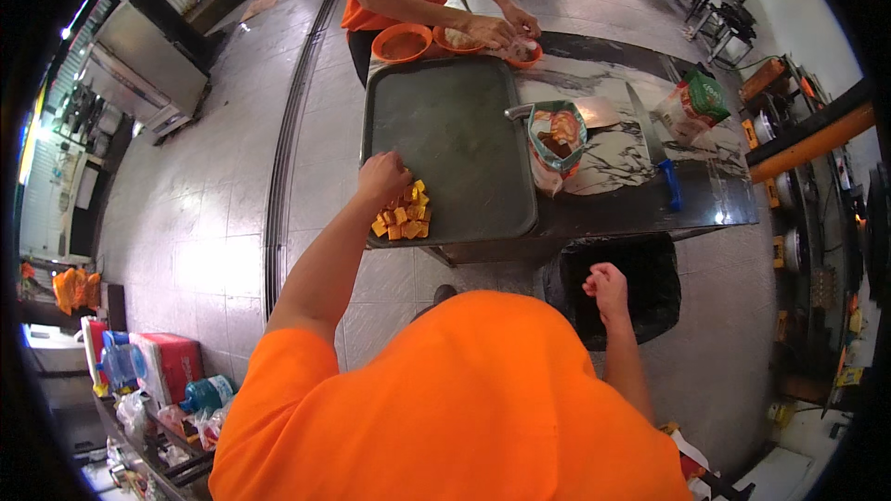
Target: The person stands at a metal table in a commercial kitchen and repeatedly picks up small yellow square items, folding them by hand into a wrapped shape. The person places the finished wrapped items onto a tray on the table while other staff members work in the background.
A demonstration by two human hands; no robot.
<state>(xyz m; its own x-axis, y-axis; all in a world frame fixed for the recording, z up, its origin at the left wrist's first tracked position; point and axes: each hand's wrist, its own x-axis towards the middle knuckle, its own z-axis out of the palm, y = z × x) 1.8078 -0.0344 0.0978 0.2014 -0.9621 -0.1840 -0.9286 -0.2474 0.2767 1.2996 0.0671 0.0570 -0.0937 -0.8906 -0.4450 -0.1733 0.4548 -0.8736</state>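
My left hand is at the left edge of a dark grey serving tray, touching or just over a heap of small yellow-gold wrapped cubes. Its fingers point down and away, so whatever they hold is hidden. The cubes are bunched in the tray's near left corner. Lower and to the right, my right hand hovers above a bin with a black liner. Its fingers are curled in, and nothing shows in them. An opened foil pouch stands beside the tray's right edge.
A co-worker's hands work over an orange bowl across the marble-patterned table. Two more orange bowls stand beside it. A cleaver, a blue-handled knife and a green-and-red packet lie to the right.
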